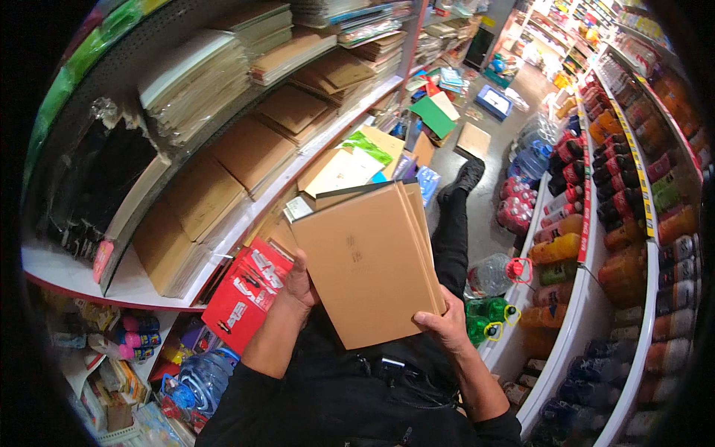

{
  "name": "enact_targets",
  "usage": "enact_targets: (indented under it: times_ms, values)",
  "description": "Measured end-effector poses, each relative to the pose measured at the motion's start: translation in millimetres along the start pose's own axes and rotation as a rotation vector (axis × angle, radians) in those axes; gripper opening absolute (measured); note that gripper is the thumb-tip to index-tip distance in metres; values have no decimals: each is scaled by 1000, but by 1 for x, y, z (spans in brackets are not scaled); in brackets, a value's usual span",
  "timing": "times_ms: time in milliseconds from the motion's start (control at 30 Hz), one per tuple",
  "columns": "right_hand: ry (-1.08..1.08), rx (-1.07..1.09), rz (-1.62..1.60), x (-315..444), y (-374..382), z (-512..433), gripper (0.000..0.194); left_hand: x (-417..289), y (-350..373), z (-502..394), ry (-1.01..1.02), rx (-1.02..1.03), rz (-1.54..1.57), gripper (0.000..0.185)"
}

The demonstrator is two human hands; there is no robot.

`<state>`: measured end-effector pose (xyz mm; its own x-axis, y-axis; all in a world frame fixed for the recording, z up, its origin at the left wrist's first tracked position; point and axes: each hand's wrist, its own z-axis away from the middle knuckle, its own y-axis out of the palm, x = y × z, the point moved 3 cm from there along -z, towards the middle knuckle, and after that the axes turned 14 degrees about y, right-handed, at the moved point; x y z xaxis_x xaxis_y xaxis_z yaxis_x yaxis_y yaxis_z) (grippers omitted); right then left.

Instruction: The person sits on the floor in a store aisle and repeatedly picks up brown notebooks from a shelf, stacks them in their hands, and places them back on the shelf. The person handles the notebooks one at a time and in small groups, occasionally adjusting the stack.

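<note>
A small stack of brown kraft-covered notebooks (363, 262) is held over my lap, the top cover facing me with faint writing on it. My left hand (301, 285) grips the stack's left edge, its fingers partly hidden underneath. At the lower right corner my right hand (444, 321) clamps the stack, thumb on top of the cover. The books are slightly fanned at the right, and a dark-edged one shows behind the top edge. A red printed packet (248, 293) lies beside my left forearm.
Shelves at left carry brown notebooks (257, 151) and a wrapped paper stack (195, 84). Loose books and a green folder (434, 114) litter the floor ahead. Drink bottles (570, 151) fill the right shelves; a large clear bottle (491, 274) stands near my leg (452, 240).
</note>
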<state>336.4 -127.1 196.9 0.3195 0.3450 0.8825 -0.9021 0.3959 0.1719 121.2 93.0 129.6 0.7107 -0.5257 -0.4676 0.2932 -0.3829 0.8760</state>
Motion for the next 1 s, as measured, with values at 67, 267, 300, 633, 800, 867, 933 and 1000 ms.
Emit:
enact_targets:
  times_ms: [67,267,300,633,800,867,933,1000]
  values:
    - [-19,20,98,-10,5,-16,71,-12,-14,15,57,-35,-161,89]
    - [-38,90,167,-21,7,-31,71,-22,-31,28,173,-239,-215,80]
    - [1,126,227,-21,7,-32,73,-22,-30,27,173,-212,-196,78]
    - [56,145,111,-15,8,-68,77,-17,-12,-11,-70,-292,-207,61]
    - [46,93,130,-41,27,-75,77,-16,-8,1,-23,-358,-591,57]
    - [23,9,271,-42,25,-78,81,-13,-8,8,27,-365,-705,71]
    - [111,-19,314,-42,21,-79,84,-11,-1,19,138,-320,-742,79]
    - [16,-89,449,-34,18,-75,89,-10,8,27,226,-285,-801,87]
